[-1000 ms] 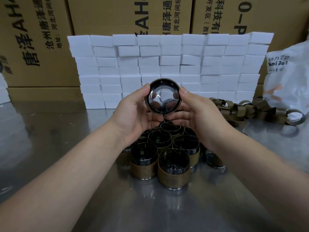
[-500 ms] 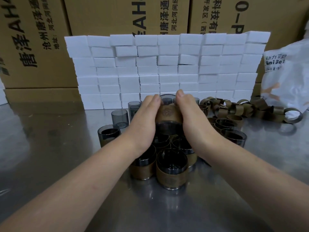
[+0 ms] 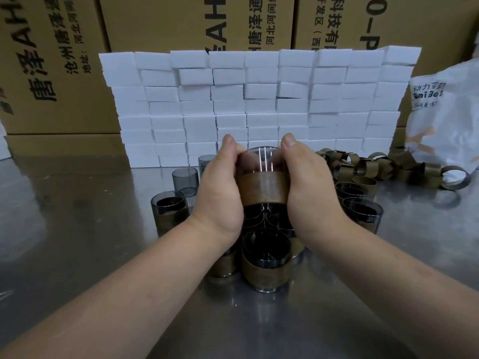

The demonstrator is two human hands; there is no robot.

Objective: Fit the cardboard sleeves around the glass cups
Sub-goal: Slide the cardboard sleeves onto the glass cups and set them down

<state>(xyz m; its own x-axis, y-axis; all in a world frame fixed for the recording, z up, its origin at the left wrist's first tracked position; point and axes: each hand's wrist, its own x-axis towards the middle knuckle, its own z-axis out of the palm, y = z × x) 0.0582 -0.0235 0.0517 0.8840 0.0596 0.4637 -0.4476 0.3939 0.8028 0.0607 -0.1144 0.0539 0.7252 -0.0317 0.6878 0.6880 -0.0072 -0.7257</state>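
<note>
My left hand (image 3: 220, 193) and right hand (image 3: 308, 187) clasp one cup (image 3: 263, 161) between them, above the counter (image 3: 77, 229), with a sleeve (image 3: 263, 187) wrapped around its lower part. Just below my hands stand sleeved cups (image 3: 267, 260), packed close together. Left of my left hand are bare cups (image 3: 185, 181). Beyond my right hand lie loose sleeves (image 3: 388, 167). Past my fingertips rises a wall of white blocks (image 3: 259, 99).

Dim, even light; soft glare on the steel table (image 3: 77, 229); edges bow outward, perhaps slightly blurred.
</note>
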